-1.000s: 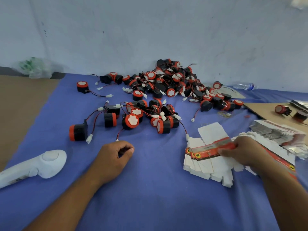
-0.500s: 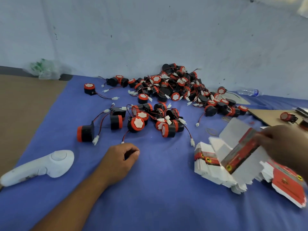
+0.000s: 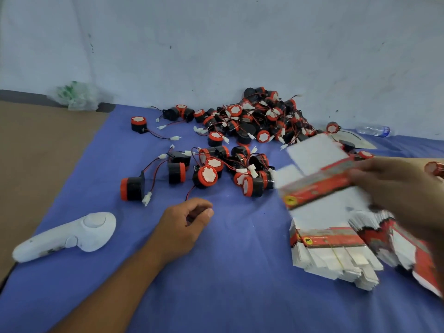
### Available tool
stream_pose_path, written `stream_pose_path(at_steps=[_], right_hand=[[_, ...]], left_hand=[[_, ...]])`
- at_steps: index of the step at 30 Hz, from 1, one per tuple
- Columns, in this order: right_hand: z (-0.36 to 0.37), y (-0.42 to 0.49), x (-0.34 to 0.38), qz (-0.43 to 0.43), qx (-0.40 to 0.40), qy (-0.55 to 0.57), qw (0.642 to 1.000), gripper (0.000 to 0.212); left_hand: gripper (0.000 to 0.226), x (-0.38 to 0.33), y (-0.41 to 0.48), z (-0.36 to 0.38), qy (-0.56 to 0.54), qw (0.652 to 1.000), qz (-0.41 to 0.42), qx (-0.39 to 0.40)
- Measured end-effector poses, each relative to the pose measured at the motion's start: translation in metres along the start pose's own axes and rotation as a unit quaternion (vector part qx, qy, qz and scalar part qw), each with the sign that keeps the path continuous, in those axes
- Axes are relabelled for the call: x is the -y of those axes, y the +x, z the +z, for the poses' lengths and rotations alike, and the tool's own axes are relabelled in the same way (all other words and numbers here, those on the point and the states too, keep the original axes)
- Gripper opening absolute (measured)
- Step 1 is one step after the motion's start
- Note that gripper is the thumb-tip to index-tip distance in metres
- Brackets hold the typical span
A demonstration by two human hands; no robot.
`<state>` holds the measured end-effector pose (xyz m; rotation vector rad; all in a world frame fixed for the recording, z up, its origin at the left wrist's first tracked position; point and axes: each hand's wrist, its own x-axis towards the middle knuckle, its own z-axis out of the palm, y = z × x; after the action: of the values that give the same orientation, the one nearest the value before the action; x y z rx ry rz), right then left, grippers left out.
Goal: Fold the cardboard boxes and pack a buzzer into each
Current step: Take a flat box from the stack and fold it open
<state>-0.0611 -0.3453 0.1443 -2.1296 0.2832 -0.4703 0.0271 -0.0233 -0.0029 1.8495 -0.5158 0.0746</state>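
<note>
A heap of black and red buzzers [image 3: 262, 116] with red wires lies at the back of the blue cloth, and several more buzzers [image 3: 209, 175] lie nearer me. My right hand [image 3: 394, 188] grips one flat white and red cardboard box [image 3: 317, 179], lifted and blurred, above a stack of flat boxes [image 3: 331, 251] on the right. My left hand [image 3: 185, 224] rests on the cloth with its fingers curled, holding nothing that I can see.
A white handheld controller [image 3: 69, 236] lies at the left on the blue cloth [image 3: 216, 284]. Brown floor shows beyond the cloth's left edge. A plastic bottle [image 3: 373, 130] and a crumpled bag [image 3: 75, 96] lie by the wall.
My right hand has picked one flat box off the stack and raised it up and to the right. My left hand has stayed in place.
</note>
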Motion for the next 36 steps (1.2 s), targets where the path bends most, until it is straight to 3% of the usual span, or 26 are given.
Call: stream_pose_path(at_steps=[2,4,6,8,10,11,13,15,17,20,24,29,32,36], right_hand=[[0.044,-0.02,0.009,0.031,0.06,0.044,0.997,0.01],[0.095,-0.022,-0.001,0.056,0.105,0.112,0.987,0.007],[0.126,-0.016,-0.004,0.062,0.146,0.15,0.976,0.012],[0.151,-0.02,-0.007,-0.029,0.21,0.094,0.973,0.04],[0.164,-0.021,-0.02,-0.172,0.213,-0.087,0.958,0.07],[0.168,-0.023,-0.023,-0.251,0.197,-0.169,0.932,0.076],[0.176,-0.027,-0.027,-0.371,0.17,-0.215,0.887,0.066],[0.184,-0.032,-0.026,-0.407,0.158,-0.15,0.887,0.044],[0.189,-0.034,-0.028,-0.391,0.167,-0.079,0.902,0.034],[0.181,-0.034,-0.034,-0.326,0.197,-0.023,0.924,0.037],[0.177,-0.037,-0.034,-0.292,0.23,0.023,0.928,0.034],[0.181,-0.038,-0.032,-0.279,0.205,0.04,0.937,0.041],[0.182,-0.04,-0.033,-0.281,0.169,0.028,0.944,0.048],[0.187,-0.046,-0.027,-0.313,0.093,0.028,0.945,0.034]], left_hand=[[0.035,-0.01,0.001,0.001,-0.152,0.987,-0.038,0.024],[0.046,-0.017,0.001,0.002,-0.321,0.942,-0.076,0.064],[0.06,-0.018,0.001,0.003,-0.366,0.924,-0.1,0.041],[0.065,-0.014,0.001,0.002,-0.307,0.943,-0.122,-0.04],[0.055,-0.01,0.003,-0.004,-0.277,0.946,-0.127,-0.112],[0.051,-0.009,0.004,-0.006,-0.278,0.944,-0.123,-0.128],[0.047,-0.01,0.005,-0.008,-0.293,0.942,-0.115,-0.119],[0.045,-0.011,0.004,-0.005,-0.344,0.929,-0.113,-0.07],[0.062,-0.012,0.001,0.001,-0.367,0.923,-0.109,-0.022],[0.084,-0.011,-0.003,0.007,-0.3,0.952,-0.055,0.02],[0.093,-0.012,-0.009,0.012,-0.216,0.976,-0.01,0.032],[0.08,-0.013,-0.01,0.011,-0.163,0.987,0.011,0.014],[0.048,-0.016,-0.011,0.012,-0.172,0.985,0.011,0.023],[0.038,-0.025,-0.014,0.017,-0.105,0.993,0.039,-0.032]])
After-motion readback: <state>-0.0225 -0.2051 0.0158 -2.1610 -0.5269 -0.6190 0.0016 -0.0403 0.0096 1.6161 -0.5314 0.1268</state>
